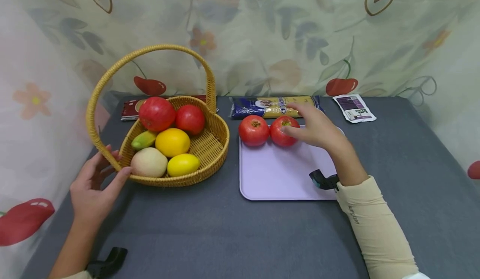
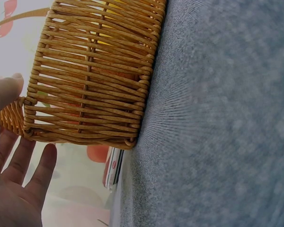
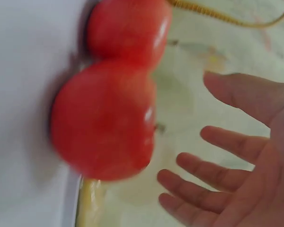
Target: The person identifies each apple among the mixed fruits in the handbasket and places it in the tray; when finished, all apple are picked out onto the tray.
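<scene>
My left hand (image 1: pixel 95 183) grips the near left rim of a wicker basket (image 1: pixel 215 162) at the foot of its handle, thumb and fingers on either side. The basket holds two red fruits (image 1: pixel 156 114), a yellow-orange fruit (image 1: pixel 173 142), a lemon (image 1: pixel 183 164), a pale peach-like fruit (image 1: pixel 149 162) and a green-yellow fruit (image 1: pixel 144 140). Over the lilac tray (image 1: pixel 277 179) my right hand (image 1: pixel 316 126) hovers with spread fingers, close above the right red apple (image 1: pixel 281 134). In the right wrist view, a gap shows between the fingers and this apple (image 3: pixel 104 123). Another red apple (image 1: pixel 253 131) sits beside it.
A blue and yellow pasta packet (image 1: pixel 275 106) lies behind the tray. Farther right is a small white and purple sachet (image 1: pixel 354 108). A dark red packet (image 1: pixel 130 109) lies partly hidden behind the basket. The patterned curtain (image 1: pixel 240 33) rises at the table's back edge.
</scene>
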A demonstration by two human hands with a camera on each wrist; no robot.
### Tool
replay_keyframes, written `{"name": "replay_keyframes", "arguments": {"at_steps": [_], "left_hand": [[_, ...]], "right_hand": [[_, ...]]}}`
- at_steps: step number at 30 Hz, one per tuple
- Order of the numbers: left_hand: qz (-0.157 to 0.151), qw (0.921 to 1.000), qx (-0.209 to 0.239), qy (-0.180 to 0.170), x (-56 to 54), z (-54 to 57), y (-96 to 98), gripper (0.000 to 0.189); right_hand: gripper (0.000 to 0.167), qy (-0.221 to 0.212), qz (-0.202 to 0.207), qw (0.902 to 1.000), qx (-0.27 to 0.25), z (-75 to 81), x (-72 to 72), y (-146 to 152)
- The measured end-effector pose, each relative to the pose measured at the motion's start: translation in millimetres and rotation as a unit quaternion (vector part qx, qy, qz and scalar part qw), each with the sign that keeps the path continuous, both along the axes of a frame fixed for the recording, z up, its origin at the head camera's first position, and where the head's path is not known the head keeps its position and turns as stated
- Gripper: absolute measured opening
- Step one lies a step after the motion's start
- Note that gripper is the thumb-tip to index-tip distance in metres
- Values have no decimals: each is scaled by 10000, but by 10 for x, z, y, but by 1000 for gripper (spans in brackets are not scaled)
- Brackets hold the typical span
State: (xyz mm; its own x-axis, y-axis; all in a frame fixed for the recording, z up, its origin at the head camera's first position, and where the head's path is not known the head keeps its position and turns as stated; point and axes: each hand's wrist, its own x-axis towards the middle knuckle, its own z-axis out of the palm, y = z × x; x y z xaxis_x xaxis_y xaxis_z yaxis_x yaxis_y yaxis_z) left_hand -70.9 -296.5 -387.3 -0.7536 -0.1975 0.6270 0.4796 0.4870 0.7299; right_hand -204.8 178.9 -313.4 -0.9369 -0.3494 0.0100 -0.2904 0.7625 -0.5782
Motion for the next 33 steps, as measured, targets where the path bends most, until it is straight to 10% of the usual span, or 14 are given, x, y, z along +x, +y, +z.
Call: {"name": "replay_keyframes", "arguments": {"at_steps": [7,12,19,33], "left_hand": [[9,10000,-43,-2,-13,-8,-6,63],[21,10000,-48,-33,-3,-13,-18,63],[6,10000,2,49,-14,-19,-10,62],[-1,10000,-21,27,-12,-12,-16,63]], "right_hand": [[49,1531,844,9845,-152,102,117,-400],[40,2865,1884,9389,304,47,116,-893],[29,3491,2999,8798,1188,-100,-22,-1594],[45,3112,2929,8698,2466,-283,-358,-2172]]}}
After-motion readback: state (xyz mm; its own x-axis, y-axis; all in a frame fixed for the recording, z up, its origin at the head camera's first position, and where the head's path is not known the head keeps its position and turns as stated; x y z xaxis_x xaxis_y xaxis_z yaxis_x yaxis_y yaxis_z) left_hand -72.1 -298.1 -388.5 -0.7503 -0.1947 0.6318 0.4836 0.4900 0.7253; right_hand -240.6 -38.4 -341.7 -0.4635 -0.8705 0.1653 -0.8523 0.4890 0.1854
